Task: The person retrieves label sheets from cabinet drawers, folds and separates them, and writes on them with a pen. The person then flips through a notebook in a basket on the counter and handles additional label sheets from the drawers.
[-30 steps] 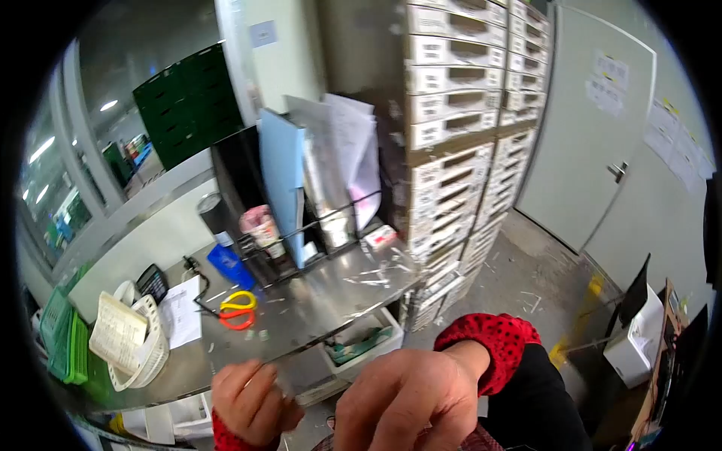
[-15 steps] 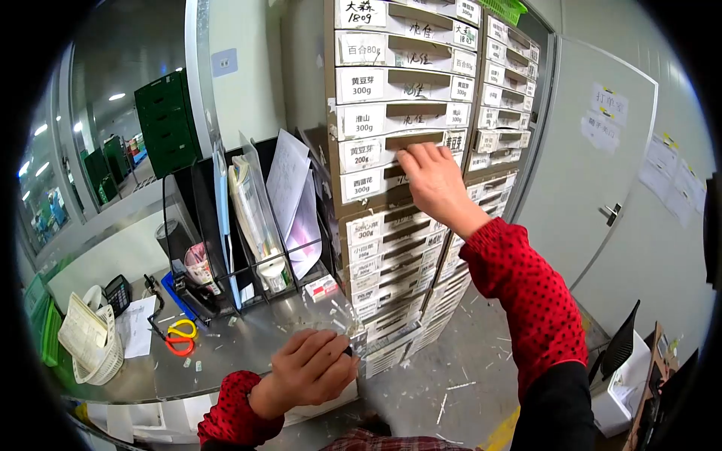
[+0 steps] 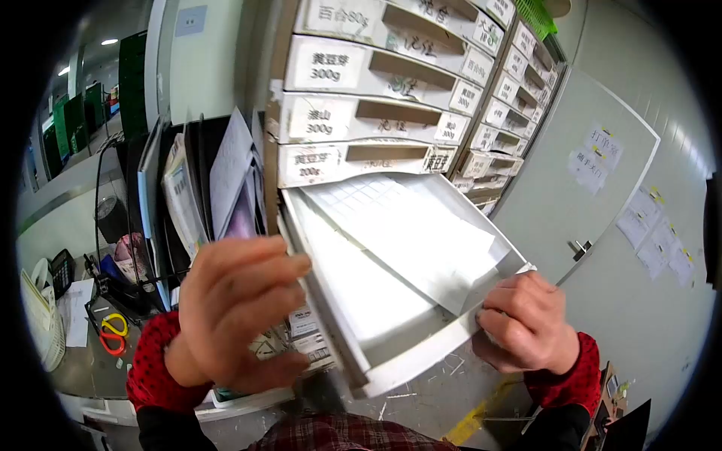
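Observation:
A white drawer point(image 3: 421, 353) is pulled far out of the cabinet point(image 3: 316, 124), just below the row labelled 200g. White sheets point(image 3: 410, 237) lie inside it, the top one askew and printed with a grid near the back. My right hand point(image 3: 523, 323) grips the drawer's front edge at its right corner, fingers curled over the rim. To the left of the drawer, my left hand point(image 3: 237, 312) is raised with its fingers apart, slightly blurred and holding nothing visible. Part of the drawer's left side lies close to those fingertips.
On the metal desk point(image 3: 94, 376) at left are scissors point(image 3: 114, 334), a calculator point(image 3: 62, 270) and a white basket point(image 3: 47, 323). A black file rack point(image 3: 199, 143) with folders stands against the cabinet. A grey door point(image 3: 571, 180) is at right. Paper scraps litter the floor.
The drawer has come out toward me, showing the sheets inside. My right hand has moved down with its front edge. My left hand has risen leftward and opened. The view has shifted closer.

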Available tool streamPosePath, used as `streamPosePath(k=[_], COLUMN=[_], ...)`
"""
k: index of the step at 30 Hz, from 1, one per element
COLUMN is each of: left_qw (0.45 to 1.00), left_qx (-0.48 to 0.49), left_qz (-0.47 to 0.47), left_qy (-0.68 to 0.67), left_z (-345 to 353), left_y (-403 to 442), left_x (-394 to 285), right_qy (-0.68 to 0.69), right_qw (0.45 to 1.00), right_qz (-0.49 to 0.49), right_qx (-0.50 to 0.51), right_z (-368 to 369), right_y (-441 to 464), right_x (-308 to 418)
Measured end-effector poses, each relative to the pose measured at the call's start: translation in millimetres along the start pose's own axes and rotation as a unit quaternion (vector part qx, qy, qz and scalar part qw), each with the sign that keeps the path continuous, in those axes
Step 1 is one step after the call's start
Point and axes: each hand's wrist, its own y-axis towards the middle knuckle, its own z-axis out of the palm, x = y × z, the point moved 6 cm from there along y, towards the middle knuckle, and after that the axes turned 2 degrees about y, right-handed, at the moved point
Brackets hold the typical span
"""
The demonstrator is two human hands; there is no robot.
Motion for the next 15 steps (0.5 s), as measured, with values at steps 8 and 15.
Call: streamPosePath(k=[8, 15], left_qw=[0.963, 0.952], left_qx=[0.263, 0.287], left_qz=[-0.055, -0.082], left_qy=[-0.027, 0.068], left_z=[79.3, 116.5], left_y=[79.0, 86.4], left_x=[30.9, 45.3], right_qy=[0.189, 0.246], right_qw=[0.963, 0.959], right_qz=[0.132, 0.108], right_qx=[0.141, -0.093], right_z=[33.0, -2.0], right_y=[-5.4, 7.9], right_x=[-122.9, -128.7])
